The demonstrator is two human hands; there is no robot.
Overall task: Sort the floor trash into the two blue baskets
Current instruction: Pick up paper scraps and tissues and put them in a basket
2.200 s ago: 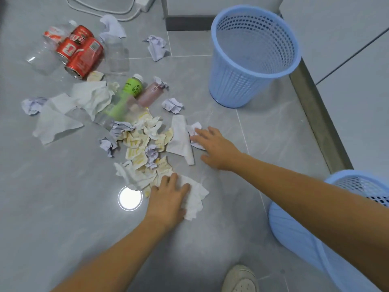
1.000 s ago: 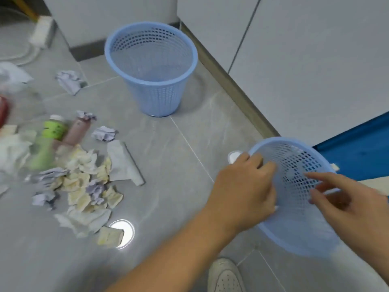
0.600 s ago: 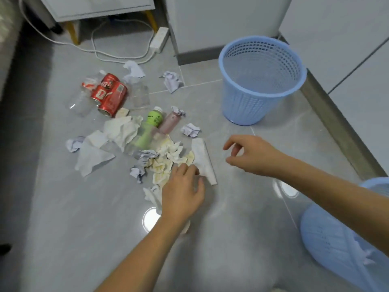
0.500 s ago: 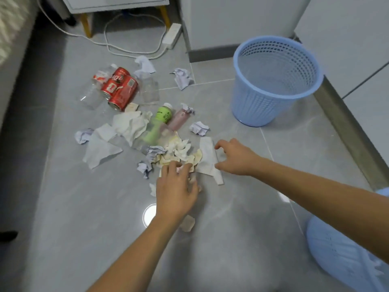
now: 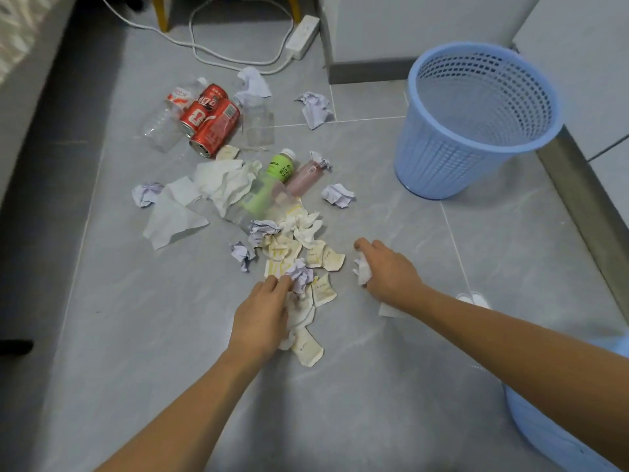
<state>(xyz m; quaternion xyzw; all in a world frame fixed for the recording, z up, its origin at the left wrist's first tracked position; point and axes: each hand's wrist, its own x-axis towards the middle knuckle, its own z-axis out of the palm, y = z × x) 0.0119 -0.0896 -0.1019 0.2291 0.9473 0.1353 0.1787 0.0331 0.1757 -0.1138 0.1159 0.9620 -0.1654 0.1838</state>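
On the grey tiled floor (image 5: 391, 386) we noted one upright blue basket (image 5: 452, 165) by the wall at far right and the second blue basket (image 5: 558, 434) cut off at the lower right edge, both well apart from the trash. The scatter lay between them and the left: red cans (image 5: 212, 122), a green bottle (image 5: 269, 183), white tissues (image 5: 221, 180) and yellowish paper scraps (image 5: 306, 257). Our right hand (image 5: 388, 270) was curled round a white tissue wad (image 5: 362, 271) beside the scraps; our left hand (image 5: 260, 316) pressed down on the scraps, fingertips at a purple paper ball (image 5: 301, 274), grip unclear.
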